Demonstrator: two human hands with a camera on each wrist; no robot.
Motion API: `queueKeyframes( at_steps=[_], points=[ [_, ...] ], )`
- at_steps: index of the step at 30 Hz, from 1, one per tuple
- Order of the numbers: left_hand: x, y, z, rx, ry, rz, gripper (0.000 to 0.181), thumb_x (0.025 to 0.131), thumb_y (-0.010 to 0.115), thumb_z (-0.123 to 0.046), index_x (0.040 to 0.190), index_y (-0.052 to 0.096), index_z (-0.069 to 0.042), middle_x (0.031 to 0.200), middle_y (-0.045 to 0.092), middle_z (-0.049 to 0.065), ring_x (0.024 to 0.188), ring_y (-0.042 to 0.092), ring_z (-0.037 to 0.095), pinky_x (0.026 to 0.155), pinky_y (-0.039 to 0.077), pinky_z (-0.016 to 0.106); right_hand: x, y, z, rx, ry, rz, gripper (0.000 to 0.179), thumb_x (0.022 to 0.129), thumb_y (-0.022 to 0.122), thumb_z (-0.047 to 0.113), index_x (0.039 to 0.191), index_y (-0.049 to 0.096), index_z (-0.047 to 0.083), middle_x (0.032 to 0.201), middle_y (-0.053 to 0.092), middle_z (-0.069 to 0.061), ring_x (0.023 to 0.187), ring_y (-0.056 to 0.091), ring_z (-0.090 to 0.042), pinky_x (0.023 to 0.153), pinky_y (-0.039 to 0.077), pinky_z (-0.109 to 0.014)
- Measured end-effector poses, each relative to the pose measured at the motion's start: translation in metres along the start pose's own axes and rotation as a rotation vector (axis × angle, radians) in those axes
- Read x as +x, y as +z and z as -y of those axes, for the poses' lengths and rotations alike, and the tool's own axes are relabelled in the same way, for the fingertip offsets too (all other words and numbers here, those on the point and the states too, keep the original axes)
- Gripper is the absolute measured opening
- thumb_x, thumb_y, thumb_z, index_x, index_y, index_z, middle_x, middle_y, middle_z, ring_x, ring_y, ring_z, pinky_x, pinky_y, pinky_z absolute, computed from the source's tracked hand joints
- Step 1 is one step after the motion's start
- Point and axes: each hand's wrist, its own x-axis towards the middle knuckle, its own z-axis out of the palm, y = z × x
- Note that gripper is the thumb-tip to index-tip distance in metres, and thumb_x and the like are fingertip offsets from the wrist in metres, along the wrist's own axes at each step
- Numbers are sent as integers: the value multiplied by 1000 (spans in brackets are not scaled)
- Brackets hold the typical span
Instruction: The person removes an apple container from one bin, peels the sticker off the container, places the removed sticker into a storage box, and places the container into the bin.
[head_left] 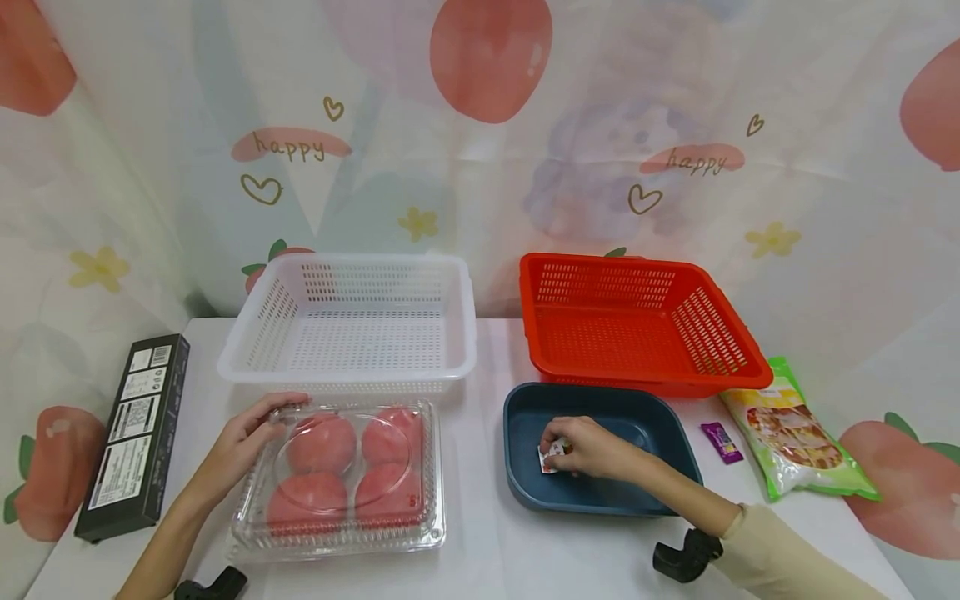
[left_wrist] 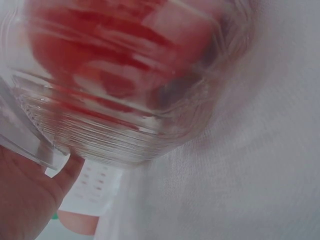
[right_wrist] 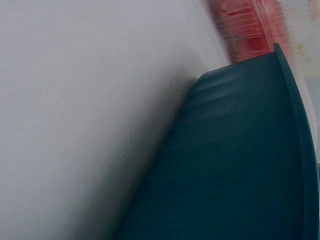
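Note:
My left hand (head_left: 238, 443) grips the far left corner of a clear plastic clamshell box (head_left: 432, 500) with several round red items inside. In the left wrist view, part of the hand (left_wrist: 30, 195) lies against the edge of the box (left_wrist: 115, 145). Inside a dark blue basin (head_left: 637, 505), at its left side, my right hand (head_left: 592, 448) pinches a small white packet (head_left: 546, 461) with red and dark print. The fingers partly cover this packet. In the right wrist view only the outer wall of the basin (right_wrist: 225, 160) shows, with no hand visible.
Behind the box stands a white basket (head_left: 360, 379), and a red basket (head_left: 652, 375) is behind the basin. A small purple packet (head_left: 722, 442) and a green food bag (head_left: 798, 437) lie at the right. On the left lies a long black box (head_left: 135, 437).

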Motion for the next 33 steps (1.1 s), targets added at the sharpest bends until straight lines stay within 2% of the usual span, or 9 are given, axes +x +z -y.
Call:
queueKeyframes(
  at_steps=[10,18,26,33],
  points=[
    [1,1,0,-7,9,2,36,98,40,2,132,53,0,126,56,-25,115,52,-10,91,41,6,5,4,-3,-26,25,5,11,85,72,9,92,65,6,85,57,-2,55,48,1,54,50,-16],
    [1,0,0,1,9,0,37,98,39,3,132,53,0,125,55,-26,115,52,-10,90,42,6,9,5,-3,-57,13,17,13,84,74,12,92,65,8,87,58,-3,69,49,-4,57,50,-16],
    [1,0,-2,12,-12,-5,36,99,40,1,132,53,-1,125,54,-27,115,53,-8,90,42,6,8,6,-1,-45,53,16,15,84,74,12,94,64,7,86,56,-4,62,48,-4,54,49,-15],
    [1,1,-3,7,-14,-1,36,99,40,1,132,53,-1,126,54,-27,116,51,-9,91,41,5,4,5,1,-75,56,-5,17,84,74,14,97,64,9,88,55,-6,66,48,-6,54,48,-15]
  ],
)
